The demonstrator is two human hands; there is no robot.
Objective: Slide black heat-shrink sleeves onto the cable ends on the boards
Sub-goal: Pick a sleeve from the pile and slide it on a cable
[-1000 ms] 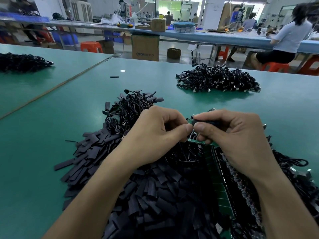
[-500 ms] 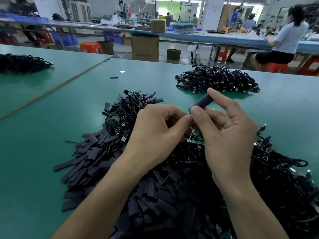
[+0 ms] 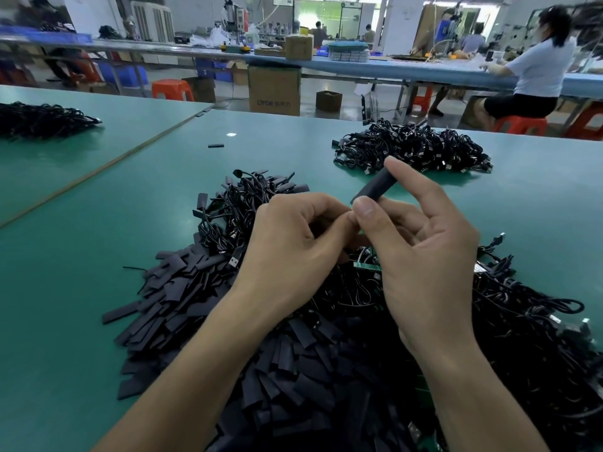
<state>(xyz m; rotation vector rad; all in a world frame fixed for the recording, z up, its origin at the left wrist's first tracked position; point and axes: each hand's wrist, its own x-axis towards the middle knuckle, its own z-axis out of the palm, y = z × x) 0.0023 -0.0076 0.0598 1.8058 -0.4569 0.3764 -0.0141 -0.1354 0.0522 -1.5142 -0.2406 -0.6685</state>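
— Where is the black tubular heat-shrink sleeve?
— Pinched between thumb and forefinger of the right hand, it is held above the heap of flat black sleeves by the green bench's near edge.
— And the left hand?
— Its fingers are curled against the right thumb; what is gripped, if anything, cannot be told.

- A heap of sleeves lies on the table, near and left.
- Tangled cables lie right of it, maybe over boards.
- Another cable heap lies farther back.
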